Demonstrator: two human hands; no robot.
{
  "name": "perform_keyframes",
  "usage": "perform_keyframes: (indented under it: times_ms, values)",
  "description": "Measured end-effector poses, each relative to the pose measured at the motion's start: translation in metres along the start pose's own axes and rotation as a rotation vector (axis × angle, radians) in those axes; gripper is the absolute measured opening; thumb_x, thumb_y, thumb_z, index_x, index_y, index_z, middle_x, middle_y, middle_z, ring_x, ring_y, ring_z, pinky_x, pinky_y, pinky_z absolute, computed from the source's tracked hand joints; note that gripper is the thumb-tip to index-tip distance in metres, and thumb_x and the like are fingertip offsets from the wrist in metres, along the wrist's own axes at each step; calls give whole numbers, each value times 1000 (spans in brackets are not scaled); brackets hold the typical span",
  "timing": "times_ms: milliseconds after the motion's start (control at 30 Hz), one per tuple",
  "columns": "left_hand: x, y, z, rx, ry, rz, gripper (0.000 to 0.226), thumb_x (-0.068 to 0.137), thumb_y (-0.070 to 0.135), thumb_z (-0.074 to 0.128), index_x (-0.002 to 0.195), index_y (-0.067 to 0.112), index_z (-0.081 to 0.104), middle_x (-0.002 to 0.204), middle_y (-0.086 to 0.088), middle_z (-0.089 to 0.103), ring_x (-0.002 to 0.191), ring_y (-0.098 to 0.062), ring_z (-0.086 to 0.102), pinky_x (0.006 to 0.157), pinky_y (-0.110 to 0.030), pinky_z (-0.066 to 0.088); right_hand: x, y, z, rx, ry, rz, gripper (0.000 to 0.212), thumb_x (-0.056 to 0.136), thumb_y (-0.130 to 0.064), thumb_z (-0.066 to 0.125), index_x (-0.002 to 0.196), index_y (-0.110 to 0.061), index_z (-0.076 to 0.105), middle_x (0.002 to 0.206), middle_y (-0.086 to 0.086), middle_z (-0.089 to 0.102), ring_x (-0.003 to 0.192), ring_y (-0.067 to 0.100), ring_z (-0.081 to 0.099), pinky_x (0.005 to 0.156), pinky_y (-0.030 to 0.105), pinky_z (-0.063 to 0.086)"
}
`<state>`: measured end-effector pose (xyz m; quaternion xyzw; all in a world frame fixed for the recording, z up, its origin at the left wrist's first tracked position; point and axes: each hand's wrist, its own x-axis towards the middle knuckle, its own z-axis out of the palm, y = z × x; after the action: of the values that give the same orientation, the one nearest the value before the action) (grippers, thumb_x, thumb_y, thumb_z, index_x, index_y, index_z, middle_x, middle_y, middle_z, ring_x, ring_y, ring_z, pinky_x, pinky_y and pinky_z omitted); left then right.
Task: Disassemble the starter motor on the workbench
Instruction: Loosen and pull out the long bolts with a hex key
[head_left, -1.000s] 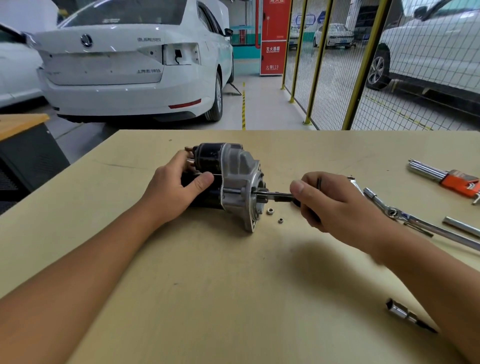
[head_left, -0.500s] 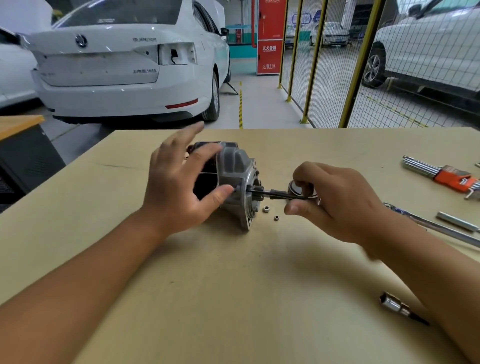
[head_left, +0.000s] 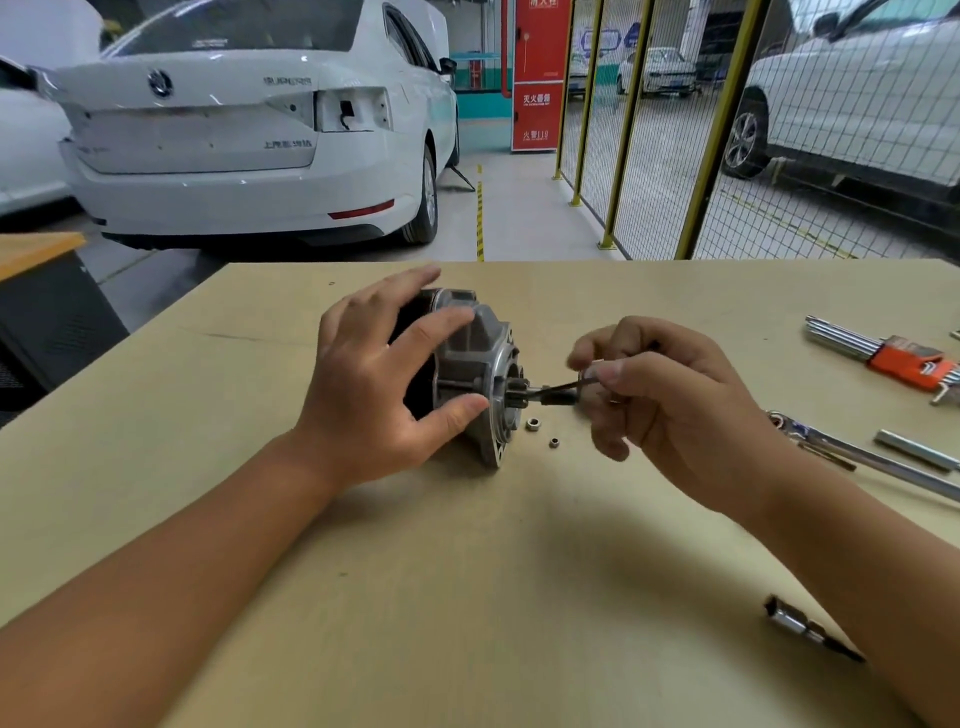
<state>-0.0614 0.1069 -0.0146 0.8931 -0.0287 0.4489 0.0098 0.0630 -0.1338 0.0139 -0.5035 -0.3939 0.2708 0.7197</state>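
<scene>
1. Grey cast housing faces your right: the motor (head_left: 467, 374) lies on its side mid-bench (head_left: 467, 597), its black body turned left and mostly hidden behind your left hand (head_left: 374, 395).
2. Your left hand has its fingers spread and straight over the top, with the thumb touching the housing low on the near side. It is not clamped on. Curl the fingers round the body before you apply any force, or the motor is likely to roll.
3. Your right hand (head_left: 670, 405) pinches a thin dark tool (head_left: 558, 392) whose tip sits at the pinion end. Whether the tip is fully seated cannot be told from here, so feel for it before you turn.
4. Keep the tool in line with the shaft; a slanted tip is likely to slip and chew the fastener.
5. Two loose nuts (head_left: 532, 424) lie on the bench just beside the flange. Nudge them aside so that a slip does not scatter them.
6. The hex keys (head_left: 878, 353) and ratchet (head_left: 831, 441) lie to your right, within reach should you need more leverage.
</scene>
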Motion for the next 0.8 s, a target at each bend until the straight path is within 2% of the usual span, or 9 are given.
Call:
perform_keyframes:
  times_ms: [100, 200, 300, 400, 467, 567, 633, 733, 800]
  values:
    - [3, -2, -7, 51, 86, -67, 58, 85, 48, 74, 127, 10, 71, 143, -18, 57, 127, -37, 55, 101, -53, 42, 0, 2, 3, 73, 20, 64, 23, 79, 0, 62, 69, -12, 47, 88, 26, 67, 58, 29, 62, 48, 34, 48]
    - [6, 12, -14, 98, 238, 38, 28, 91, 31, 73, 98, 4, 79, 104, -14, 72, 89, -37, 63, 79, -49, 47, -1, 2, 7, 247, -10, 136, 24, 77, -5, 72, 90, -13, 54, 83, 24, 67, 61, 29, 66, 54, 36, 56]
    - [8, 49, -12, -175, 86, 146, 32, 98, 32, 67, 96, 2, 77, 89, -9, 72, 77, -30, 65, 69, -45, 49, -2, 4, 11, 480, -33, 169, 35, 78, -5, 75, 107, -12, 58, 87, 20, 71, 65, 23, 71, 58, 30, 60]
    - [4, 74, -5, -358, -13, 78, 25, 103, 19, 63, 99, -3, 75, 81, -1, 64, 70, -15, 56, 68, -27, 49, -5, 6, 14, 567, -74, 194, 27, 76, -2, 83, 97, -8, 68, 93, 21, 72, 65, 18, 70, 57, 26, 60]
    - [4, 72, -5, -417, 8, -29, 19, 101, 12, 65, 96, -3, 75, 79, 0, 65, 69, -10, 55, 70, -17, 46, -5, 8, 16, 336, -10, 141, 15, 77, -6, 82, 87, -7, 71, 92, 22, 71, 61, 20, 68, 55, 29, 57]
    - [5, 60, -9, -382, -9, -99, 10, 95, 8, 72, 91, 0, 77, 75, -5, 69, 68, -18, 62, 67, -27, 50, -6, 12, 14, -497, 217, -164, 9, 82, -10, 82, 79, -18, 78, 73, 4, 72, 58, 20, 67, 54, 33, 52]
    - [8, 56, -12, -406, -16, -144, 7, 90, 10, 77, 89, 2, 78, 75, -2, 68, 69, -13, 61, 68, -22, 48, -7, 13, 13, -941, 190, -366, 9, 84, -15, 82, 84, -23, 79, 69, -11, 69, 64, 10, 65, 60, 33, 52]
    - [13, 54, -14, -485, -4, -170, 9, 87, 13, 78, 88, 4, 77, 78, 4, 67, 74, -1, 60, 72, -14, 44, -8, 7, 18, -1161, 49, -416, 9, 87, -31, 73, 91, -28, 79, 70, -29, 56, 71, 6, 62, 63, 30, 53]
    - [16, 52, -13, -503, -19, -92, 10, 86, 12, 78, 90, 3, 76, 82, 7, 67, 78, 5, 60, 77, -10, 44, -5, 2, 21, -1135, -54, -302, 7, 89, -30, 70, 89, -26, 75, 65, -20, 59, 67, 6, 60, 60, 20, 48]
